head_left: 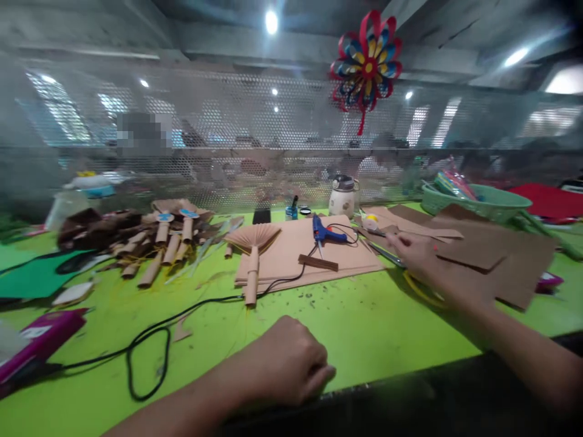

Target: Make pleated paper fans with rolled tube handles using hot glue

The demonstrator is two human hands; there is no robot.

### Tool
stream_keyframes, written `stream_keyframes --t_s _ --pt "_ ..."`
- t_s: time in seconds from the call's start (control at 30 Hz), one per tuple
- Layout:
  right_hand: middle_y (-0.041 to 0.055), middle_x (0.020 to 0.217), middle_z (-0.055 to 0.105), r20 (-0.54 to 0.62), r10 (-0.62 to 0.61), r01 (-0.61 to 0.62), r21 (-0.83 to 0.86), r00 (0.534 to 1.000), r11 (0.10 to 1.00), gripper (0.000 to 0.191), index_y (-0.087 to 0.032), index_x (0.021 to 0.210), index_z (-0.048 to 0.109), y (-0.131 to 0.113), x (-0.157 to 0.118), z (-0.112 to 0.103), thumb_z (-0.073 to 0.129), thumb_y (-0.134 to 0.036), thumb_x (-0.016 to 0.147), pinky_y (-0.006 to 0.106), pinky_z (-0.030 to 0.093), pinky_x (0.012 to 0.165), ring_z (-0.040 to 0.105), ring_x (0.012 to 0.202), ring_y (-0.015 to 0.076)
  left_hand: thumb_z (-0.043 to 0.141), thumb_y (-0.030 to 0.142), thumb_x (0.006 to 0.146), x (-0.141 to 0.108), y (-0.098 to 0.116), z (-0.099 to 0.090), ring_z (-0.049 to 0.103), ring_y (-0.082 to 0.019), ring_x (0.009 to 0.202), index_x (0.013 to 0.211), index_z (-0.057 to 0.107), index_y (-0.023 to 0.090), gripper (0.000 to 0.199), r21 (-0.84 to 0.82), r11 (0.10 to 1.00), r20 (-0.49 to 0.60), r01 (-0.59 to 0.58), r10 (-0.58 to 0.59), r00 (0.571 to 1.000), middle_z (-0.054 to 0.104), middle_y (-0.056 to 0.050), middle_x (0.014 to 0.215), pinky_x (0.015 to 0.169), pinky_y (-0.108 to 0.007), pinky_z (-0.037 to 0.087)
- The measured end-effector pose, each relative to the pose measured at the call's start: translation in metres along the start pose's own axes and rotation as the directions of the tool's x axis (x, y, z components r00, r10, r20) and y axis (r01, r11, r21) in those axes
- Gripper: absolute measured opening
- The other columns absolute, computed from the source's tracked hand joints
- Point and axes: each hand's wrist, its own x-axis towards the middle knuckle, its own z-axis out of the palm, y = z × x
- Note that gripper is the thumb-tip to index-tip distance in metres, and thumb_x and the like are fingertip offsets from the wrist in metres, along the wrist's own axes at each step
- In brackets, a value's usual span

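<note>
My left hand [294, 361] is a closed fist by the table's front edge, and nothing sticks out of it. My right hand [412, 252] reaches over the right side, fingers pinched together near a small roll of tape [371, 223]; what they hold, if anything, is too blurred to make out. Beneath it lie scissors, partly covered, with a yellow handle [423, 291]. A blue glue gun [328, 232] rests on stacked tan paper sheets [286, 243], behind a brown strip [317, 262]. A pleated paper fan [253, 255] with a rolled handle lies at the stack's left.
Several paper fans with rolled handles [170, 249] are heaped at left. A black cord [150, 334] loops across the green table [364, 328]. Brown sheets [519, 261] and a green basket [496, 200] are at right. A bottle [342, 197] stands before the perforated screen [282, 133].
</note>
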Motion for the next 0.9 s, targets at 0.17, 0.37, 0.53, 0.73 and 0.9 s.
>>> stream_keyframes --t_s 0.17,0.37,0.53,0.73,0.9 --pt "0.0044 0.061 0.063 0.166 -0.378 0.361 0.124 0.911 0.924 0.035 -0.018 0.065 0.065 -0.032 -0.048 0.034 0.054 -0.041 0.090 0.029 0.041 0.060 0.053 0.057 0.0156 0.061 0.027 0.081 -0.001 0.002 0.004 0.048 -0.012 0.043 0.059 0.061 0.019 0.023 0.001 1.000 -0.013 0.014 -0.014 1.000 0.067 -0.003 0.055 0.049 -0.029 0.023" --pt "0.0093 0.067 0.068 0.102 -0.437 0.431 0.070 0.894 0.899 0.038 -0.016 0.073 0.068 -0.022 -0.043 0.029 0.046 -0.037 0.096 0.030 0.043 0.061 0.058 0.059 0.0182 0.063 0.030 0.081 -0.003 -0.001 0.003 0.053 -0.013 0.045 0.062 0.062 0.019 0.022 -0.013 1.000 0.000 0.024 -0.024 1.000 0.069 -0.003 0.057 0.049 -0.029 0.025" --pt "0.0099 0.069 0.070 0.036 -0.380 0.378 0.059 0.924 0.924 0.041 -0.019 0.075 0.070 -0.019 -0.041 0.025 0.044 -0.041 0.096 0.031 0.046 0.061 0.061 0.059 0.0198 0.065 0.027 0.080 -0.002 -0.001 0.003 0.048 -0.012 0.043 0.059 0.063 0.019 0.022 -0.050 0.998 0.016 0.041 -0.040 0.999 0.066 -0.002 0.054 0.049 -0.028 0.026" --pt "0.0091 0.066 0.070 0.032 -0.383 0.380 0.077 0.923 0.922 0.042 -0.019 0.071 0.070 -0.024 -0.041 0.024 0.045 -0.041 0.096 0.030 0.046 0.060 0.062 0.057 0.0196 0.066 0.023 0.078 -0.004 0.001 -0.004 0.035 -0.010 0.041 0.060 0.065 0.019 0.018 -0.110 0.989 0.032 0.103 -0.101 0.994 0.062 0.001 0.051 0.047 -0.027 0.026" --pt "0.0078 0.063 0.068 0.065 -0.387 0.381 0.090 0.920 0.920 0.043 -0.019 0.069 0.069 -0.024 -0.041 0.026 0.044 -0.040 0.097 0.029 0.045 0.057 0.060 0.054 0.0179 0.065 0.021 0.077 0.000 -0.001 -0.020 0.038 -0.011 0.043 0.069 0.071 0.020 0.011 -0.172 0.970 0.152 0.174 -0.148 0.977 0.064 0.001 0.055 0.045 -0.025 0.025"
